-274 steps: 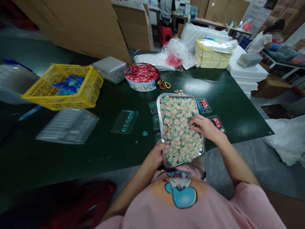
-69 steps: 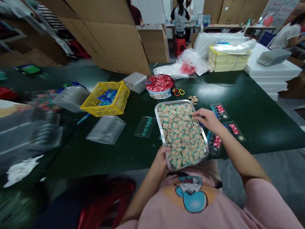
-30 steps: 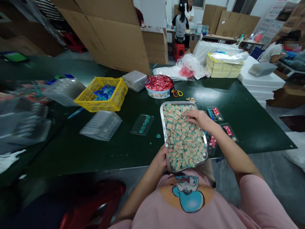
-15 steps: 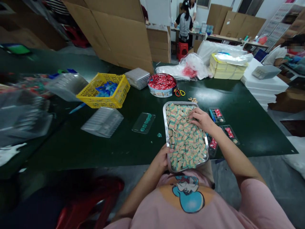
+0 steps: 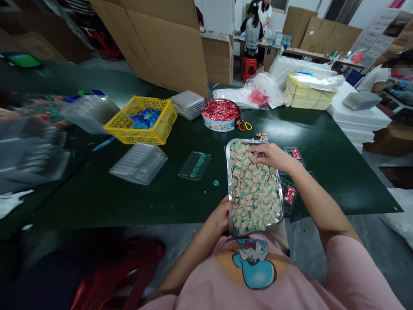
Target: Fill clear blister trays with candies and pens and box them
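Observation:
A metal tray (image 5: 229,172) is heaped with small square pieces (image 5: 253,193) banded in tan and green, perhaps wrapped sweets. It lies partly on the table and reaches over the near edge to my body. My left hand (image 5: 222,214) grips its left rim near the bottom, thumb over the edge and the other fingers hidden below. At the far end of the heap, my right hand (image 5: 270,156) touches the pieces with its fingers stretched out and apart. Whether a piece is between the fingertips is not clear.
Right of the tray lie small plastic trays (image 5: 289,194) with red packets. Beyond are scissors (image 5: 244,125) and a round tin (image 5: 220,122) of red packets. Leftward are a clear tray (image 5: 190,165) with green pieces, stacked clear trays (image 5: 138,163) and a yellow basket (image 5: 135,137).
My right hand has shifted left and slightly farther from me over the pieces. The tray's far end has swung a little to the right, with my left hand still on its rim.

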`<state>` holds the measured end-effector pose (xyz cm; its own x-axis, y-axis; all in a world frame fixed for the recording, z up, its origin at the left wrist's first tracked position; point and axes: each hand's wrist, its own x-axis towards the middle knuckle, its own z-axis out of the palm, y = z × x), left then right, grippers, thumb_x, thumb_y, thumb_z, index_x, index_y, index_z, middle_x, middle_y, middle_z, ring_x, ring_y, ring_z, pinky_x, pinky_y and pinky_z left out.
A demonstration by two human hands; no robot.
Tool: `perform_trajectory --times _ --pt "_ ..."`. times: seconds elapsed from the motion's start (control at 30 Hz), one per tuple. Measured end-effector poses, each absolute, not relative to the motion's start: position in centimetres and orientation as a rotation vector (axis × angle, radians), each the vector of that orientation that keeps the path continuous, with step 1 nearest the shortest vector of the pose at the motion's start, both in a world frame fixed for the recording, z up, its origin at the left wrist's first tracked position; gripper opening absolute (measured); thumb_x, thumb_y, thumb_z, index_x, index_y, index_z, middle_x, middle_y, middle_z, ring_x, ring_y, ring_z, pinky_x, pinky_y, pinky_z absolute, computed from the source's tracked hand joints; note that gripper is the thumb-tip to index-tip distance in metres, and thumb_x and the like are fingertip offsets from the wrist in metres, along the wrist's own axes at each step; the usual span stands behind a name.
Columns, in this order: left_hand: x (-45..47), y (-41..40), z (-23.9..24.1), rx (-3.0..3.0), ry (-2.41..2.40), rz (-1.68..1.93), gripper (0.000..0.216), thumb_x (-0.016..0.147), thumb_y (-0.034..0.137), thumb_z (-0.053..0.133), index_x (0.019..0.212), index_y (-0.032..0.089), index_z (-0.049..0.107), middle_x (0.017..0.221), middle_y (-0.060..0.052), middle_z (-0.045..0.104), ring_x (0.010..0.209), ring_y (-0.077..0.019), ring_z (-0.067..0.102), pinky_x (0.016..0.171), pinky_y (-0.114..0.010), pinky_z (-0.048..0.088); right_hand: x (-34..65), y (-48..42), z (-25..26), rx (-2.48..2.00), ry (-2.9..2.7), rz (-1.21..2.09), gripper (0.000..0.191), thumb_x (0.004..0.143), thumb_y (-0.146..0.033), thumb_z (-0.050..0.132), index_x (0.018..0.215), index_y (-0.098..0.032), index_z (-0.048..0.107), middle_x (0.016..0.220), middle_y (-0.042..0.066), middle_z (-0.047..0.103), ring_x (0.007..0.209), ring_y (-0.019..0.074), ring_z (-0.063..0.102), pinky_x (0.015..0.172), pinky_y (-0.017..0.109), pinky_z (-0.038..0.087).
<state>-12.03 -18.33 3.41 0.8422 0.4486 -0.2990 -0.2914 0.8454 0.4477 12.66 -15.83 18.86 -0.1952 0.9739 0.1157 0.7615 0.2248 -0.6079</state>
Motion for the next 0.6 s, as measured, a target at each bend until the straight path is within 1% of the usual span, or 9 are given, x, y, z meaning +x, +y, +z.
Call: perform_trajectory --times 0.13,0.33,0.47,0.6 --pt "-12.1 -18.3 3.2 0.399 0.430 0.401 0.068 0.056 0.008 0.063 0.123 0.018 0.061 0.109 -0.009 0.073 0.105 -0.0337 0.066 0.094 -0.048 0.050 12.5 -15.9 18.4 -1.621 -2.073 0.483 0.033 0.080 -0.014 0.068 0.112 -0.019 0.070 0.077 0.001 0.064 0.066 0.0127 0.056 0.065 0.027 0.046" --pt "-12.2 -18.2 3.0 0.392 0.396 0.442 0.067 0.053 0.006 0.062 0.120 0.015 0.063 0.108 -0.010 0.073 0.102 -0.0313 0.067 0.093 -0.045 0.051 12.4 -16.7 17.4 -1.542 -1.958 0.487 0.025 0.080 -0.019 0.070 0.104 -0.018 0.069 0.086 0.004 0.067 0.071 0.0146 0.058 0.068 0.028 0.049" --pt "-12.3 -18.2 2.7 0.371 0.369 0.447 0.064 0.053 0.005 0.061 0.116 0.015 0.065 0.102 -0.008 0.075 0.093 -0.0275 0.070 0.086 -0.039 0.054 12.8 -17.3 16.5 -1.494 -1.891 0.436 0.015 0.081 -0.025 0.070 0.094 -0.018 0.068 0.082 0.003 0.065 0.069 0.0139 0.057 0.066 0.027 0.049" --pt "-12.3 -18.3 2.6 0.373 0.401 0.457 0.063 0.054 0.005 0.062 0.116 0.016 0.065 0.102 -0.007 0.075 0.092 -0.0277 0.070 0.085 -0.038 0.055 12.8 -17.8 16.0 -1.465 -1.864 0.342 0.015 0.083 -0.032 0.069 0.089 -0.019 0.067 0.080 0.002 0.066 0.068 0.0141 0.057 0.066 0.027 0.048"
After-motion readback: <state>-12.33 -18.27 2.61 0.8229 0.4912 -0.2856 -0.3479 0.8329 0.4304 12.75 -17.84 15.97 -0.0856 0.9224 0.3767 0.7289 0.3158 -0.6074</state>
